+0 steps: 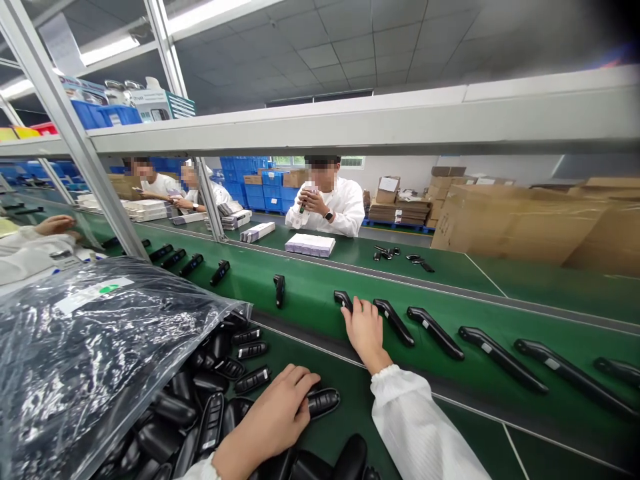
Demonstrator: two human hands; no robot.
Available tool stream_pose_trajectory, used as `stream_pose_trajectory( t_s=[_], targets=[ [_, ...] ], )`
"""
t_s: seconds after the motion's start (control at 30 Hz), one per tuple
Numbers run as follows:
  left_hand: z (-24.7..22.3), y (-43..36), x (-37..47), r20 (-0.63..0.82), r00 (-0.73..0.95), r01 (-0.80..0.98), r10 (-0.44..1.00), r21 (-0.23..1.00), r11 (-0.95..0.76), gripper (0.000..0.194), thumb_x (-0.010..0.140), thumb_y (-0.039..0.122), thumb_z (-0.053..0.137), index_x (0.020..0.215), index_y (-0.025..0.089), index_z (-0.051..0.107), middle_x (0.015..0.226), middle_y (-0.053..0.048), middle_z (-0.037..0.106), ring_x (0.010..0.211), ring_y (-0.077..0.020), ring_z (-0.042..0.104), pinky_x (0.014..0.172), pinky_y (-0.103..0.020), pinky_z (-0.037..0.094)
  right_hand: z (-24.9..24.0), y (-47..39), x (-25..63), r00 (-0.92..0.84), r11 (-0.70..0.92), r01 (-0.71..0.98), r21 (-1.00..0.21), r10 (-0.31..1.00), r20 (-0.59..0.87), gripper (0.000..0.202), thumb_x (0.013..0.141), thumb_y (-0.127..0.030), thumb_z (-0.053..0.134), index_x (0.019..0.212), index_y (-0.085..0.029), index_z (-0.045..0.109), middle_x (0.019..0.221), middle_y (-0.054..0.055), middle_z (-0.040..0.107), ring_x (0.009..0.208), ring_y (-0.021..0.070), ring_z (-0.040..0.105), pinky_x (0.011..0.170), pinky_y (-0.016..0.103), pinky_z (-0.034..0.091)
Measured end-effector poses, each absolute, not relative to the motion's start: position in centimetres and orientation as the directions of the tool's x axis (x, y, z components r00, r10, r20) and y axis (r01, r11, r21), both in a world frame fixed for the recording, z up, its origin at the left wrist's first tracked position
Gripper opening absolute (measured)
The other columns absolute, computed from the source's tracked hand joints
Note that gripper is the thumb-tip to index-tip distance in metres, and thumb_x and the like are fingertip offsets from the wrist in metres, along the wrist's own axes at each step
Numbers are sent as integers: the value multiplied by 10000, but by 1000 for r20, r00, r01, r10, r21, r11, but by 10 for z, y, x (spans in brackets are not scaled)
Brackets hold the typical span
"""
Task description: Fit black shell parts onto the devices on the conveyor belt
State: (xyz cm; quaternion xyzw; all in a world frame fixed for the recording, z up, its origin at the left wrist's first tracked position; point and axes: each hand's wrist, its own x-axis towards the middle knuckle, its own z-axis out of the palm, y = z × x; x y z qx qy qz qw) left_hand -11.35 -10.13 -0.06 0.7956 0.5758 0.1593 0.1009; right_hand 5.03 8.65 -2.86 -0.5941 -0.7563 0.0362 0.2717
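Observation:
My left hand [275,413] is closed around one end of a black plastic piece with ribbed, button-like panels [325,403], low over the near bench. Beside and beneath that hand lies a pile of similar black pieces [210,417], partly spilling from a clear plastic bag [110,327]. On the green belt my right hand [365,327] has its fingers bent over a black angled handheld device [342,299]; the hand covers the lower part of it. Just right of the hand rests another angled device [395,322] with a slim black body.
Several more black devices [435,332] line the belt [310,300] on both sides. A metal upright [100,140] and a white shelf [320,130] stand ahead. Across the belt sits a co-worker [330,207] near white boxes [310,245]. Another person's hand [55,225] shows at far left.

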Motion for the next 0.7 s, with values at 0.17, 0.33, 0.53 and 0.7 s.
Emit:
stream_pose_trajectory(
  t_s=[0.17,0.33,0.53,0.7],
  targets=[
    [-7,-93,-129,195,120,909,973,373,-187,372,949,147,295,1145,220,602,1054,-75,631,997,-229,605,868,-375,507,-25,62,40,-528,791,462,-400,608,593,354,1001,-266,359,1202,-162,632,1130,111,669,1090,225,549,967,358,429],
    [-2,-89,-140,237,-76,857,969,513,-59,291,934,221,328,977,203,616,925,-58,651,855,-204,634,759,-328,496,-19,36,31,-692,853,181,-490,464,552,294,983,-304,448,1177,-207,646,1082,64,695,1015,195,592,907,333,473],
    [0,-84,-153,167,-332,645,929,758,94,170,816,268,445,893,200,580,758,3,630,684,-160,595,674,-279,472,-16,19,19,-813,920,120,-372,306,495,415,925,-390,574,1299,-211,548,1221,96,647,1096,236,583,950,380,447],
    [2,-85,-149,151,-304,611,941,789,71,264,900,391,397,997,201,551,737,9,601,657,-165,587,621,-274,456,-25,19,9,-807,905,144,-400,341,482,339,983,-223,425,1293,-227,562,1106,82,693,985,204,626,905,366,457]
  ],
)
